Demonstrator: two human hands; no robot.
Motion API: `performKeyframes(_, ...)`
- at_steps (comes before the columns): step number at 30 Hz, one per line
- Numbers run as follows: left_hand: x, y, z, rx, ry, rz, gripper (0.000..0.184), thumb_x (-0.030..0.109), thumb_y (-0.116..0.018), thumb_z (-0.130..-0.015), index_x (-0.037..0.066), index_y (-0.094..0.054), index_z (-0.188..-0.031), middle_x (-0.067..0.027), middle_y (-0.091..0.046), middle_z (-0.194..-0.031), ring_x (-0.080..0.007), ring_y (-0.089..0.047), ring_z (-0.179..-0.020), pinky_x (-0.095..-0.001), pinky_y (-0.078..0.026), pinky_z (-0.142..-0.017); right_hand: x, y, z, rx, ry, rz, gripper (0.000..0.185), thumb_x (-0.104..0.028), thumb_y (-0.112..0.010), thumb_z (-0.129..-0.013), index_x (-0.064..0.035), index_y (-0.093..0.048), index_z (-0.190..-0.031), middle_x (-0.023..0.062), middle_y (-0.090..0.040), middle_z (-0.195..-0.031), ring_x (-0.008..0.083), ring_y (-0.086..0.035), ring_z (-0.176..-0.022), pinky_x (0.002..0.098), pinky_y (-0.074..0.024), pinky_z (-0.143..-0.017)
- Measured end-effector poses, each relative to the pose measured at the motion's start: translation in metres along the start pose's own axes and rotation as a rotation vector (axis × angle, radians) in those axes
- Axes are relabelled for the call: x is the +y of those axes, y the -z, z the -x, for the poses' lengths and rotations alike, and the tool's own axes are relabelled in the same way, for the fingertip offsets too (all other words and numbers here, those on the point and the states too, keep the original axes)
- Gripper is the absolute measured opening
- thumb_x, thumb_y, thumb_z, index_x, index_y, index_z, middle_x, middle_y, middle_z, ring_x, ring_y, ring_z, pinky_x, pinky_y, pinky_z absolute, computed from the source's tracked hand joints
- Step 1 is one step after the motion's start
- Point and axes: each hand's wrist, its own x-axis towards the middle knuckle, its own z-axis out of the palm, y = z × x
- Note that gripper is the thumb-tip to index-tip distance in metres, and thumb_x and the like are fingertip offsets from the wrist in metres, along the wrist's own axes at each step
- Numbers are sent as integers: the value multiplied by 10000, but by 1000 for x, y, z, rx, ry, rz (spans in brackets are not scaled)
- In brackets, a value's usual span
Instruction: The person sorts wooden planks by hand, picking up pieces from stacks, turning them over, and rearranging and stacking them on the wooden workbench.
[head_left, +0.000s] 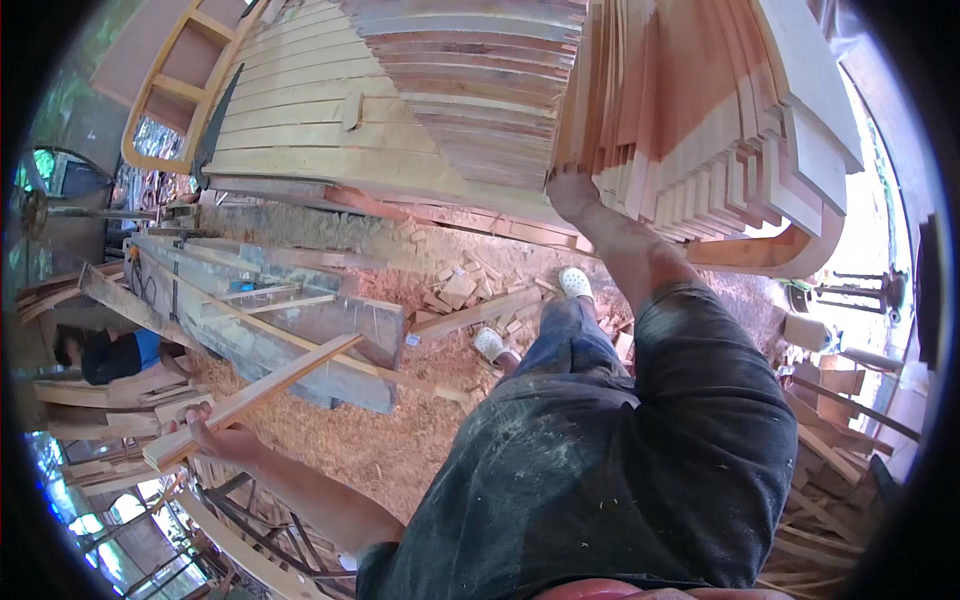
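I counted one left hand point(228, 443), one right hand point(573, 192), two pale clogs point(575, 282) and one other person point(110, 355); the stacked boards point(700, 70) were too many to count.

Woodworking shop: sawdust point(400, 440) thick on the ground, offcuts point(458, 290) heaped beside a dusty grey work table point(335, 318), and a row of cut boards point(690, 130) standing close together on a slatted plank surface point(310, 110). Loose lumber point(820, 530) piled at the right; at upper left, a round-cornered wooden frame point(195, 90) with crosspieces. Bright daylight along the sides, so at least partly open.
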Motion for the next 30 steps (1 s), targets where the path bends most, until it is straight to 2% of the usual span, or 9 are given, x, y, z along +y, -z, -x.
performKeyframes(3, 4, 0, 0, -18, 24, -3, 301, 82, -610, -1024, 140, -487, -1292, -116, -534, -1146, -235, -593, -882, -376, -530, -862, -7, 77, 13, -241, 290, 250, 269, -94, -587, -886, 11, -742, -1079, 170, -723, -1144, 361, -678, -1084, 472, -555, -906)
performKeyframes(6, 5, 0, -5, 21, 116, 44, 265, 96, -563, -1049, 157, -491, -1297, -133, -477, -1255, -209, -588, -881, -328, -543, -795, -1, 76, 20, -179, 337, 226, 241, -125, -585, -885, -10, -735, -1035, 175, -741, -919, 375, -710, -948, 539, -552, -839)
performKeyframes(9, 2, -9, 8, 85, 337, 295, 276, 123, -575, -1037, 128, -490, -1301, -132, -500, -1224, -214, -585, -912, -366, -534, -810, 1, 72, 24, -65, 59, -200, 189, -92, -559, -897, 1, -697, -989, 230, -723, -884, 413, -722, -913, 521, -581, -787)
performKeyframes(12, -18, -19, 8, 84, 85, 36, 402, 150, -662, -971, 62, -483, -1321, -121, -560, -1104, -218, -573, -943, -411, -510, -830, 5, 136, 39, -57, 117, -321, 161, -37, -519, -904, 17, -646, -988, 291, -696, -872, 429, -714, -947, 496, -594, -767)
performKeyframes(15, -15, -37, 3, 169, 494, 473, 431, 179, -677, -941, 91, -471, -1309, -91, -518, -1085, -175, -518, -888, -353, -475, -767, 12, 150, 42, -22, -41, -418, 202, -50, -528, -904, 37, -626, -1056, 298, -694, -918, 438, -708, -944, 505, -584, -805)
performKeyframes(17, 36, -27, -47, 305, 1015, 905, 432, 190, -679, -925, 115, -461, -1290, -77, -474, -1100, -154, -481, -859, -319, -437, -744, 13, 176, 58, 74, -6, -418, 236, -53, -579, -871, 43, -626, -1081, 301, -688, -955, 437, -700, -937, 508, -570, -836)
performKeyframes(21, 51, -37, -65, 309, 1003, 1028, 511, 197, -701, -861, 75, -445, -1286, -47, -458, -1005, -154, -438, -857, -317, -394, -762, 19, 167, 56, -152, -39, -467, 356, -71, -676, -800, 43, -613, -1132, 292, -672, -1029, 440, -671, -936, 496, -545, -884)
performKeyframes(27, 38, -51, -70, 219, 997, 1008, 461, 203, -698, -907, 102, -446, -1280, -40, -456, -984, -169, -437, -895, -351, -398, -806, 6, 105, 82, 542, -262, -536, 425, -148, -748, -746, 3, -622, -1122, 198, -691, -985, 422, -667, -947, 489, -529, -924)
performKeyframes(30, 42, -50, -76, 209, 988, 1027, 462, 156, -688, -904, 73, -443, -1287, -45, -465, -985, -145, -426, -867, -307, -374, -769, -2, 86, 78, 464, -499, -479, 450, -179, -776, -725, -15, -632, -1120, 175, -706, -1024, 401, -672, -1025, 497, -501, -982)
